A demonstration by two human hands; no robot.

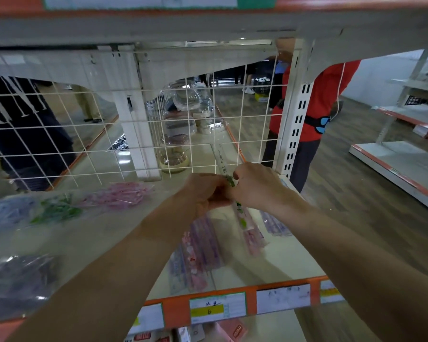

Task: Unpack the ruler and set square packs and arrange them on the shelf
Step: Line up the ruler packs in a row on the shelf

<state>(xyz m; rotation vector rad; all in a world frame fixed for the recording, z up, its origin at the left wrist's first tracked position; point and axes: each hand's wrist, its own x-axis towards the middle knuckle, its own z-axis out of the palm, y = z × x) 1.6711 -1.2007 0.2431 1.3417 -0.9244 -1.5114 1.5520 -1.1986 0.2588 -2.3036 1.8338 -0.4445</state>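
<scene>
A long clear ruler pack (241, 217) with green print is held up over the shelf (277, 262); its far end reaches the wire mesh. My left hand (205, 191) grips its middle from the left. My right hand (255, 186) pinches it from the right, fingertips touching those of the left. Under the hands, pink and purple ruler packs (200, 253) lie lengthwise on the shelf. Another purple pack (274, 224) lies farther right.
A white wire mesh (124, 134) closes the shelf's back. Clear bags with pink (121, 196), green (57, 209) and dark (17, 280) items lie at the left. Orange shelf edge with price labels (218, 308) runs along the front. A person in red (316, 107) stands behind the rack.
</scene>
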